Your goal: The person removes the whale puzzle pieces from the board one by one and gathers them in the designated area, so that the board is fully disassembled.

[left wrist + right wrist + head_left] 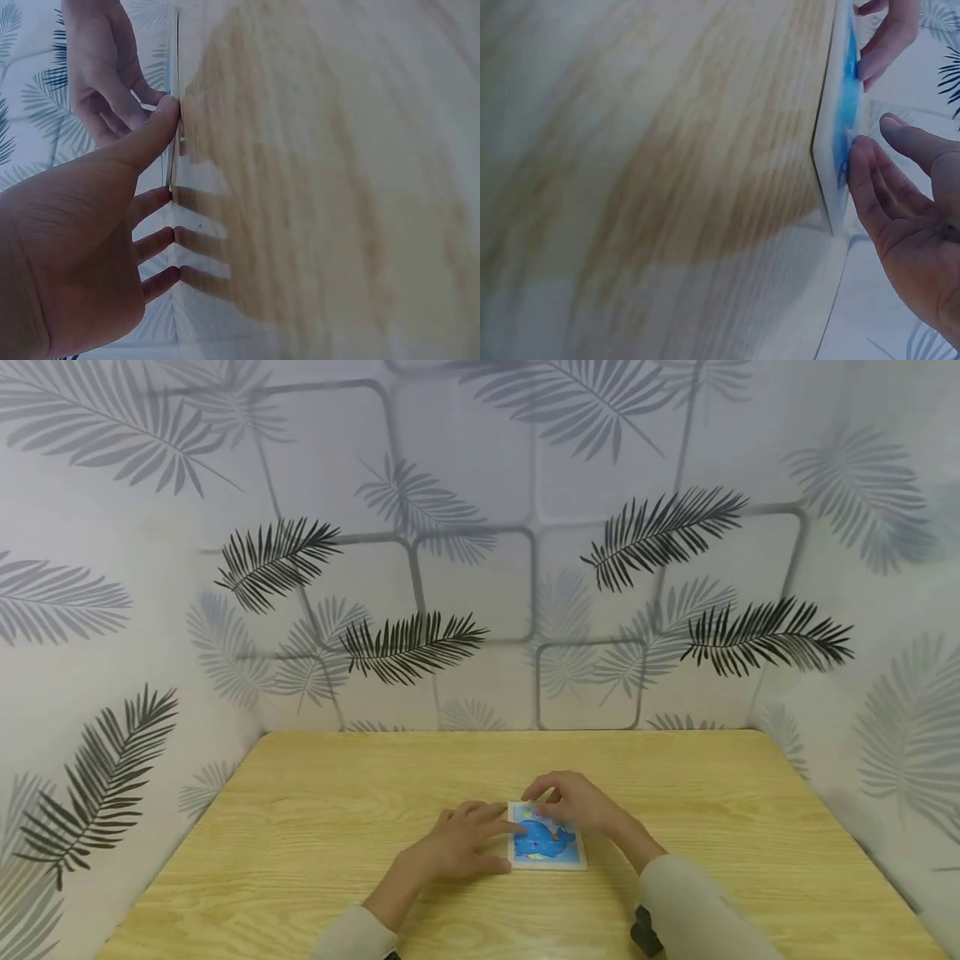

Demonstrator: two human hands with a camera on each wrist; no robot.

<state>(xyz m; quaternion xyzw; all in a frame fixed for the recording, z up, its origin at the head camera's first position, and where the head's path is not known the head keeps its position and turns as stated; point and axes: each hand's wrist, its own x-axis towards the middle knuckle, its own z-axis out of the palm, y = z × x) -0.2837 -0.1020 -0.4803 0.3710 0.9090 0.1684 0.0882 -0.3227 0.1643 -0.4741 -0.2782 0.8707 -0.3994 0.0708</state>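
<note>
A thin square picture board (566, 863) with a white border and a blue whale on it lies flat on the table. My left hand (467, 843) is at its left side, index finger stretched over the whale and thumb against the lower left edge. Its other fingertips come down on the tabletop in the left wrist view. From the upper right, my right hand (576, 802) reaches over the board's top part. In the right wrist view its fingertips (861, 144) touch the picture face, while the thumb (900, 129) stands apart, off the board.
The light wood-grain table (360, 777) extends around the board on all sides. Behind it and at both sides rise pale walls (480, 585) with a leaf pattern. A dark band (647, 933) shows at the right sleeve.
</note>
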